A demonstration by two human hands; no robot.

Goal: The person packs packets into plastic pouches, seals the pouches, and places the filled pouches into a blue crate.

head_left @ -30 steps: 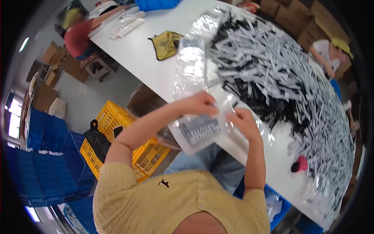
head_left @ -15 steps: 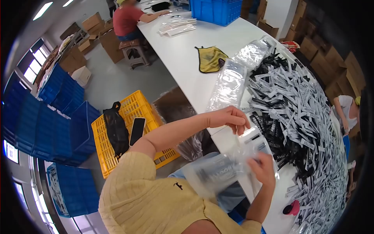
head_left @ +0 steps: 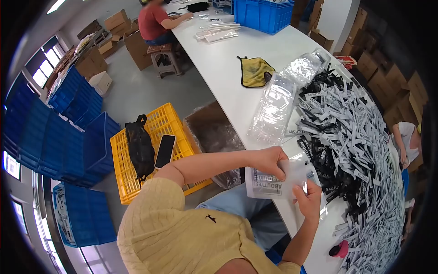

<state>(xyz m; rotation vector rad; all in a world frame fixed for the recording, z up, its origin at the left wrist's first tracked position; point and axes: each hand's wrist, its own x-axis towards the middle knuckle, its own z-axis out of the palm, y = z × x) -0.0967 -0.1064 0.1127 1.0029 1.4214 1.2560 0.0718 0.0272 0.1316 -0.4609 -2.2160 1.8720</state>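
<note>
Left hand (head_left: 273, 163) closed on upper edge of translucent pouch (head_left: 273, 181); right end pinched by right hand (head_left: 308, 197). Pouch held above bench (head_left: 228, 93) edge; blurred half a second ago, now seemingly steadied for handling, lettering (head_left: 267, 186) readable, perhaps seen through film. Clear bags (head_left: 273, 102), heaped strips (head_left: 351, 132) spread beyond.

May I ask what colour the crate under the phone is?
Yellow: the crate shows best in the head view.

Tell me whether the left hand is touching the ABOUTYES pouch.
Touching. The head view shows the left hand gripping the ABOUTYES pouch at its upper edge.
</note>
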